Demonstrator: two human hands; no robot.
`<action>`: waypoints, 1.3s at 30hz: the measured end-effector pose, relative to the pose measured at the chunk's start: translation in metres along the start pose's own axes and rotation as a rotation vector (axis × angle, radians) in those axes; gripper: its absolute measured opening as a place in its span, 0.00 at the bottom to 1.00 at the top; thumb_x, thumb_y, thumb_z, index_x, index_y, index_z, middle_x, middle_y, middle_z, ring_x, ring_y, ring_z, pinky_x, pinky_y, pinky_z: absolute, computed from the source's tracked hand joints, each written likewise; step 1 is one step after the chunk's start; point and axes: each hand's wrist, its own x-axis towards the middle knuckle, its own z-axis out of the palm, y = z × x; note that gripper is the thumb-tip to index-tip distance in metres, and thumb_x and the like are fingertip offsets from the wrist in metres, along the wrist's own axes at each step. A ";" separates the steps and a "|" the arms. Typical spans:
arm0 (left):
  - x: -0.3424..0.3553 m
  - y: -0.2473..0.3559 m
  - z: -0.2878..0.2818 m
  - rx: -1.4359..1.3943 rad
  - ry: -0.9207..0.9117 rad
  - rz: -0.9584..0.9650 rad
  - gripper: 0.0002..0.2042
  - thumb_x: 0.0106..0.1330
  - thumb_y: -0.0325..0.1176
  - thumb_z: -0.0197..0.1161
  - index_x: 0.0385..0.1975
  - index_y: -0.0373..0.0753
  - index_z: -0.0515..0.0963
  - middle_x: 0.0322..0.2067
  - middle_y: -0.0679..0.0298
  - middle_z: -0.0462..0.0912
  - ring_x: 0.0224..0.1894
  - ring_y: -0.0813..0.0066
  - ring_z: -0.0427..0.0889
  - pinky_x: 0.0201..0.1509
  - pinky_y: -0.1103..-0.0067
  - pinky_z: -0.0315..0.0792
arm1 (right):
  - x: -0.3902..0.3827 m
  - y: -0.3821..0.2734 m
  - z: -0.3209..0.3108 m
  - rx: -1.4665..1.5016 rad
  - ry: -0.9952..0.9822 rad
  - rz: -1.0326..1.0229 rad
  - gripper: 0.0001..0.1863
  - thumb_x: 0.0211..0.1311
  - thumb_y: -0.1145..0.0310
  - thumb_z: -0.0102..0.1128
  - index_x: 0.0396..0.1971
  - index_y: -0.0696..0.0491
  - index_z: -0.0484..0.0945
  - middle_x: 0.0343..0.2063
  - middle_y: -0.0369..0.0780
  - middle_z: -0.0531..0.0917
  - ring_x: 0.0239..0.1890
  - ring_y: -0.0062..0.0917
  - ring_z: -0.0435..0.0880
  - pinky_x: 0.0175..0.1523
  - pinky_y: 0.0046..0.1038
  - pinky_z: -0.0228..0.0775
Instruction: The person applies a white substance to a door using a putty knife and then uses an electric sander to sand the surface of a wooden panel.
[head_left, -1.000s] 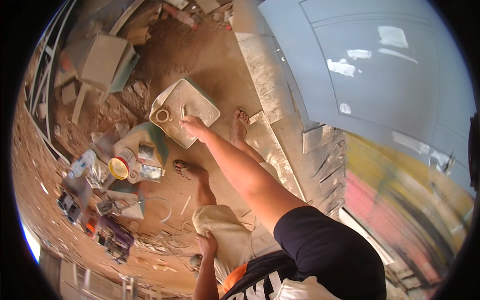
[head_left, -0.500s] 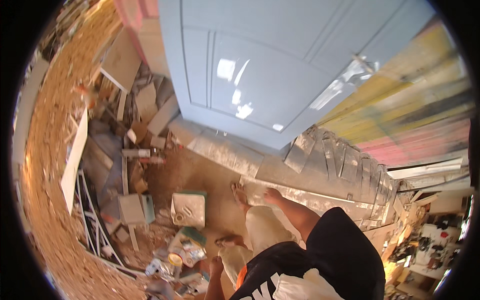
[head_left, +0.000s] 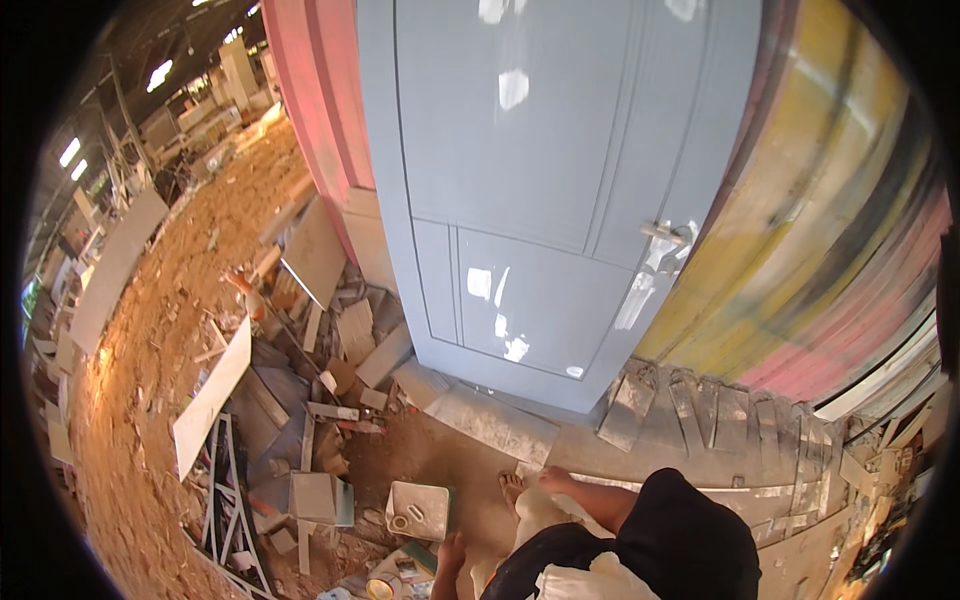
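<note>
A panelled, white-patched door (head_left: 550,195) rises beyond your right hand (head_left: 552,480); a dusty, round-cornered container (head_left: 431,503) sits near your left hand (head_left: 453,550) (either hand's opening and hold, we cannot tell).

The person's bare right hand (head_left: 553,480) is no longer over the pale, square, green-sided container (head_left: 433,513) but well apart; the view now tilts higher, showing more of the grey-blue panelled door (head_left: 520,160).
</note>
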 end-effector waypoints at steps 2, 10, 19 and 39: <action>-0.009 -0.059 -0.020 0.002 0.039 -0.017 0.18 0.71 0.44 0.53 0.42 0.36 0.82 0.31 0.51 0.84 0.37 0.55 0.84 0.44 0.62 0.74 | 0.011 -0.066 0.014 0.057 -0.029 -0.066 0.12 0.61 0.61 0.57 0.36 0.50 0.86 0.38 0.47 0.87 0.43 0.42 0.86 0.49 0.41 0.77; -0.102 -0.143 -0.054 0.144 0.105 -0.029 0.20 0.72 0.50 0.54 0.39 0.40 0.85 0.28 0.60 0.86 0.30 0.65 0.83 0.35 0.71 0.76 | -0.041 -0.130 0.059 -0.142 -0.060 -0.344 0.11 0.65 0.62 0.56 0.38 0.51 0.84 0.36 0.45 0.88 0.43 0.40 0.88 0.48 0.37 0.77; -0.147 -0.183 -0.036 -0.131 0.210 -0.165 0.17 0.73 0.46 0.55 0.40 0.38 0.84 0.25 0.59 0.83 0.27 0.65 0.81 0.32 0.69 0.73 | -0.118 -0.133 0.065 -0.202 -0.343 0.234 0.15 0.59 0.61 0.58 0.41 0.48 0.89 0.43 0.49 0.88 0.46 0.42 0.87 0.53 0.42 0.76; -0.310 -0.338 0.146 -1.034 0.703 -0.570 0.24 0.75 0.48 0.55 0.61 0.36 0.74 0.47 0.58 0.85 0.43 0.69 0.83 0.44 0.71 0.76 | -0.133 -0.242 0.086 -0.586 -0.437 -0.247 0.19 0.69 0.59 0.57 0.52 0.55 0.83 0.50 0.49 0.86 0.56 0.39 0.83 0.62 0.35 0.71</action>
